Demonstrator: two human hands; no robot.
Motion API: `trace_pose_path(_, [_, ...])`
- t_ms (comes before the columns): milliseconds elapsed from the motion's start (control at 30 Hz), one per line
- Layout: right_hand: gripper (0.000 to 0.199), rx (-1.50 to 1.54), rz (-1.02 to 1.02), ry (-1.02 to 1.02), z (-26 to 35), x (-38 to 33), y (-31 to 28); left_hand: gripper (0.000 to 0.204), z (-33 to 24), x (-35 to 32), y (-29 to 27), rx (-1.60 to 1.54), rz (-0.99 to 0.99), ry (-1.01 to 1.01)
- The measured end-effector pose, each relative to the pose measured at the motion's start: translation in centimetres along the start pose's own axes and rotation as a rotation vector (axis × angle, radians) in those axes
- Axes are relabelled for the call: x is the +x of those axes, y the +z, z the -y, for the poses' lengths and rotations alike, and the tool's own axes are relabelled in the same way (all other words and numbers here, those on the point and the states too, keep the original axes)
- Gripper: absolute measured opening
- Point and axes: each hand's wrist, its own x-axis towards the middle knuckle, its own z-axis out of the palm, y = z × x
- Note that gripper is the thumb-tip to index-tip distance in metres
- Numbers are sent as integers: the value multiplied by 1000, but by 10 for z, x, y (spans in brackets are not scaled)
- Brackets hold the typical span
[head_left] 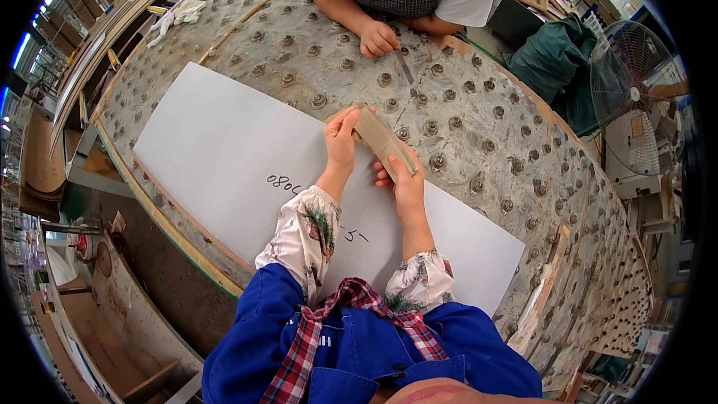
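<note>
Fingers of both hands partly hide the wooden block.

Bright, even daylight. Windows blown out far left and far right. White board reflects softly, no hard glare. Faint soft shadows under hands. Centre sharp. Strong fisheye bend at rim, black corners, table edges curve; near clothing slightly soft.

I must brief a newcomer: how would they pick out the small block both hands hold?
Start at the big white sheet lying on the studded worktable. At its far edge, the left hand and right hand grip a tan block, the only loose brown piece there.
</note>
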Motion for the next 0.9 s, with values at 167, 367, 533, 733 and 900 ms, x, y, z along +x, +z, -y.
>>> trace_pose_path(167, [38,36,-13,-3,0,1,0,26,2,-1,3,31,-21,22])
trace_pose_path(367, [38,36,-8,0,0,1,1,29,4,1,-2,102,10,59])
trace_pose_path(533, [39,20,-3,-6,2,-1,0,31,-4,-3,3,-10,16,8])
trace_pose_path(733, [40,36,5,-16,-1,1,0,26,-2,0,-1,31,45,-51])
trace_pose_path(900, [40,50,-16,9,1,0,1,21,4,1,-1,25,88,-2])
